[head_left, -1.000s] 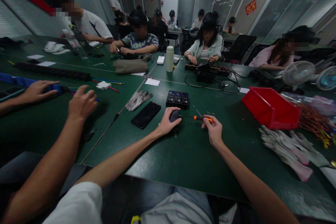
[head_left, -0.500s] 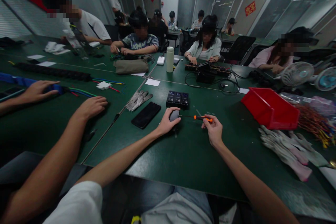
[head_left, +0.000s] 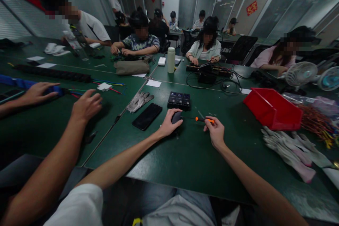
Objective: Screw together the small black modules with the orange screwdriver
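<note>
My left hand (head_left: 168,124) grips a small dark rounded part (head_left: 176,117) and holds it down on the green table (head_left: 190,159). My right hand (head_left: 215,132) pinches an orange-handled screwdriver (head_left: 202,119), whose thin shaft points left at the dark part. Both hands sit near the middle of the table, a hand's width apart. Just beyond them lie a black block with several sockets (head_left: 179,99) and a black phone (head_left: 147,116).
A co-worker's two hands (head_left: 86,106) work on coloured wires (head_left: 79,93) at my left. Grey gloves (head_left: 139,100) lie by the phone. A red bin (head_left: 272,108), more gloves (head_left: 291,152) and a wire bundle (head_left: 317,122) sit at right. Several people sit around the far side.
My hands have stayed put on the dark part and screwdriver. The co-worker's nearer hand went flat on the table, then lifted and curled again.
</note>
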`<state>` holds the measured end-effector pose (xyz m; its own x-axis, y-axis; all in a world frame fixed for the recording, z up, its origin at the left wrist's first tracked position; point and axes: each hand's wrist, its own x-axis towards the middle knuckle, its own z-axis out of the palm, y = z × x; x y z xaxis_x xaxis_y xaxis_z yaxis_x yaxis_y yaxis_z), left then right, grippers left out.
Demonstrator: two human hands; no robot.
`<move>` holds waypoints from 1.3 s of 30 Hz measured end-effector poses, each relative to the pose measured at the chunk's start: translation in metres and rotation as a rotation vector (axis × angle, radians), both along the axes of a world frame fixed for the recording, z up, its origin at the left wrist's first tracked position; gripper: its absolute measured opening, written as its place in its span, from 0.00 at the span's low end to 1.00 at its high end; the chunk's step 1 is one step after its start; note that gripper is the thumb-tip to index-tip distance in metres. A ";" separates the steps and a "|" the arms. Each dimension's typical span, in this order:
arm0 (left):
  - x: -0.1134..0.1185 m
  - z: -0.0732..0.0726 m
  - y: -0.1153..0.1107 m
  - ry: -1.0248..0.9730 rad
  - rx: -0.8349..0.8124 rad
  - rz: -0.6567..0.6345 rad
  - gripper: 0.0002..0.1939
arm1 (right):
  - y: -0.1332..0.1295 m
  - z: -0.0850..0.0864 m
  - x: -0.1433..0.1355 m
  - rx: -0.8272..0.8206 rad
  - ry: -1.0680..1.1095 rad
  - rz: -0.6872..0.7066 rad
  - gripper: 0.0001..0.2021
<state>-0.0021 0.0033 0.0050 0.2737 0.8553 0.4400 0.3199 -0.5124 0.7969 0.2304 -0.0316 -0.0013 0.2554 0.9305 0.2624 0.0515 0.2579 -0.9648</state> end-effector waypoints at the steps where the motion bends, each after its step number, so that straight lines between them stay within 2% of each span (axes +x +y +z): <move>1: 0.000 0.000 0.000 0.002 0.002 0.002 0.20 | 0.000 0.000 0.000 -0.008 0.001 -0.002 0.15; 20: 0.003 -0.002 -0.001 0.014 0.031 0.015 0.20 | 0.001 -0.003 0.004 -0.092 0.047 0.060 0.12; 27: 0.002 0.003 -0.003 0.019 0.033 0.017 0.19 | 0.002 -0.005 0.005 -0.110 0.058 0.144 0.12; 31: 0.001 0.003 -0.003 0.021 -0.016 0.041 0.18 | 0.000 -0.002 0.003 -0.106 0.093 0.223 0.10; 34: -0.001 0.002 -0.002 0.021 -0.073 0.067 0.16 | -0.002 -0.001 0.002 -0.116 0.117 0.268 0.13; 39: -0.002 0.002 -0.003 0.031 -0.096 0.059 0.17 | -0.002 -0.001 0.003 -0.110 0.108 0.273 0.12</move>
